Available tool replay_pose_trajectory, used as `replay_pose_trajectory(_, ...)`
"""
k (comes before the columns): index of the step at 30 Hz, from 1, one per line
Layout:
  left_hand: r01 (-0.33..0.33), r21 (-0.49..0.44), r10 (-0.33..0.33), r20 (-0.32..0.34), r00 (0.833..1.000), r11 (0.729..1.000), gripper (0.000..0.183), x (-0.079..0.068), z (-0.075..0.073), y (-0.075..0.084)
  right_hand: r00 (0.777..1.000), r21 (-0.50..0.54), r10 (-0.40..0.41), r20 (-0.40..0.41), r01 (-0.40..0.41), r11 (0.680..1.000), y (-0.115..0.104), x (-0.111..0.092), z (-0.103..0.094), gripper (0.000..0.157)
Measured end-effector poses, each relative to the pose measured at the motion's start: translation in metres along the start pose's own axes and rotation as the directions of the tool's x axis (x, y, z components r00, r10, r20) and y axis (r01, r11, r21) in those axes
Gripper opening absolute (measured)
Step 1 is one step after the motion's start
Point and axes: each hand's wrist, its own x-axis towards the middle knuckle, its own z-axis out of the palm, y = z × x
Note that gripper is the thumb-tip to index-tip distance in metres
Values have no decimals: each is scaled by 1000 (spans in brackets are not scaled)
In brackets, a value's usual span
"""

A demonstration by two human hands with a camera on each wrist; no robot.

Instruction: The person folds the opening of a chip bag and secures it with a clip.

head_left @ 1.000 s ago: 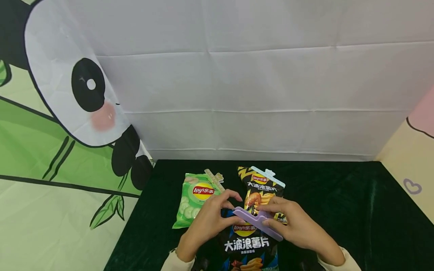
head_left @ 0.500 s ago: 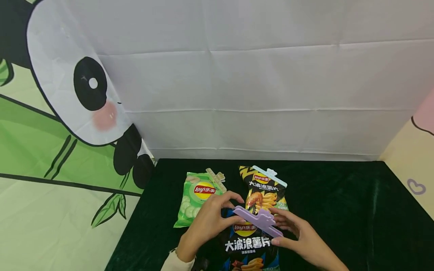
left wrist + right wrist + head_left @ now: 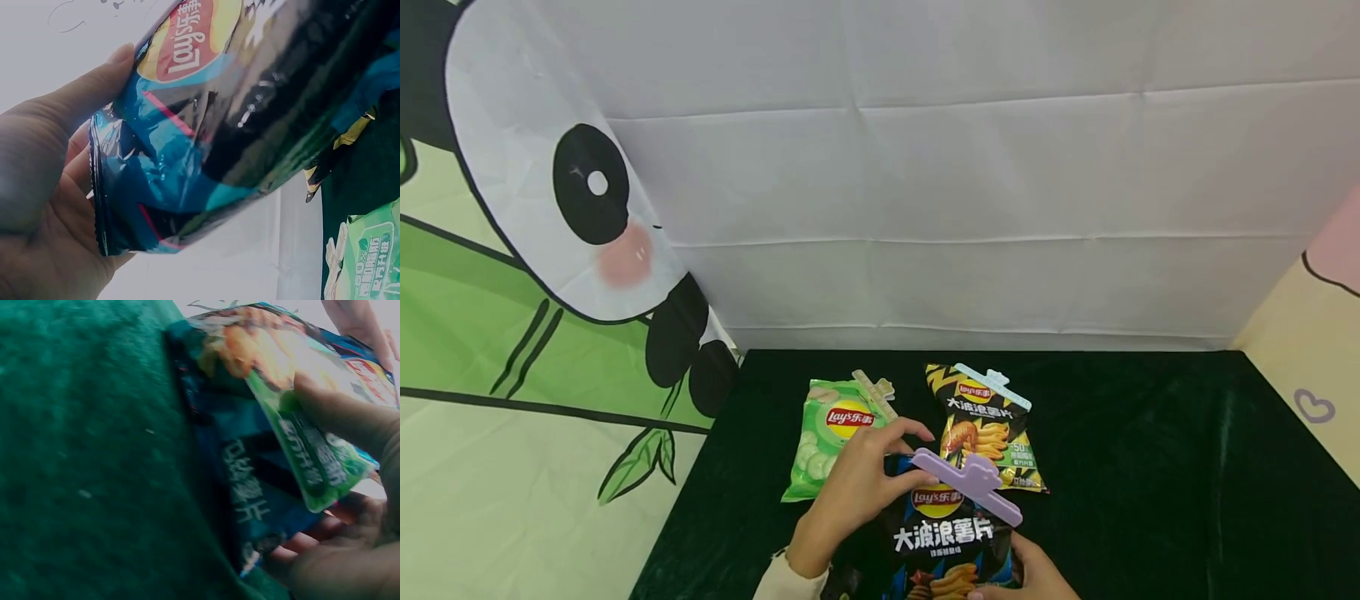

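Note:
A black and blue Lay's chip bag (image 3: 946,533) stands tilted at the front of the table, a purple bag clip (image 3: 966,483) lying slantwise across its upper right corner. My left hand (image 3: 859,487) grips the bag's top left part, thumb in front, as the left wrist view also shows. Lower down, my right hand (image 3: 1036,575) holds the right side; in the right wrist view the thumb (image 3: 337,412) lies over the printed front, with fingers behind. Part of the right hand is cut off by the head view's lower edge.
Behind stand a green chip bag (image 3: 820,446) with a beige clip (image 3: 876,396) and a black and yellow chip bag (image 3: 981,429) with a pale blue clip (image 3: 994,387). A dark green cloth (image 3: 1135,467) covers the table; a white backdrop (image 3: 970,183) hangs behind.
My right hand has let go of the purple clip and moved down to the bag's lower right side. The left hand keeps its hold; the clip stays on the bag.

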Motion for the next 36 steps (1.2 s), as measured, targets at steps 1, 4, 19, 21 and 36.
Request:
replay_pose_trajectory(1, 1, 5, -1, -1, 1000, 1000, 39, 0, 0, 0, 1000, 24, -12, 11, 11, 1000, 1, 0, 1, 70)
replay_pose_trajectory(4, 6, 20, -6, -10, 1000, 1000, 39, -1, 0, 0, 999, 69, -32, 15, 31, 997, 2, 0, 4, 67)
replay_pose_trajectory(19, 191, -175, -227, -218, 949, 966, 72, -27, 21, -25, 993, 88, 2, -118, 8, 996, -4, -8, -1, 73)
replay_pose_trajectory(21, 218, -221, -261, -190, 947, 951, 70, -30, 28, -30, 985, 64, 6, -171, 5, 998, -7, -11, -4, 73)
replay_pose_trajectory(36, 269, -304, -199, 241, 950, 914, 62, -25, 97, -23, 860, -52, 15, -510, -49, 997, -34, -32, -35, 64)
